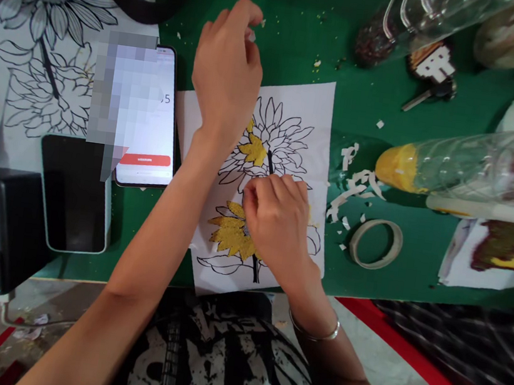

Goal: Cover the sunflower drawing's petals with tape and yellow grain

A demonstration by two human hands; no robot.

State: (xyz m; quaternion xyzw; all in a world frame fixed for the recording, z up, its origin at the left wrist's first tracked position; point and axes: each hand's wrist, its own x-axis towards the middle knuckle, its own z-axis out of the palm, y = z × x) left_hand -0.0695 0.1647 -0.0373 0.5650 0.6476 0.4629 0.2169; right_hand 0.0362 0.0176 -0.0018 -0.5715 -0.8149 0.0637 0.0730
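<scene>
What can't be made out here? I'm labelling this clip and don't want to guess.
All in the head view:
- Right hand covers the flower drawing where its fingertips press; any tool is hidden.
- Left hand pinches something too small to identify.
- Phone screen is mostly blurred out.
- Clear bottles are cut off by the right and top edges.

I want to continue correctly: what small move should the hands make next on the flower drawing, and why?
Probably lower the raised left hand onto the flower drawing. It pinches a small white bit above the paper, while the right hand presses on the yellow-filled petals; most petals remain uncoloured.
</scene>
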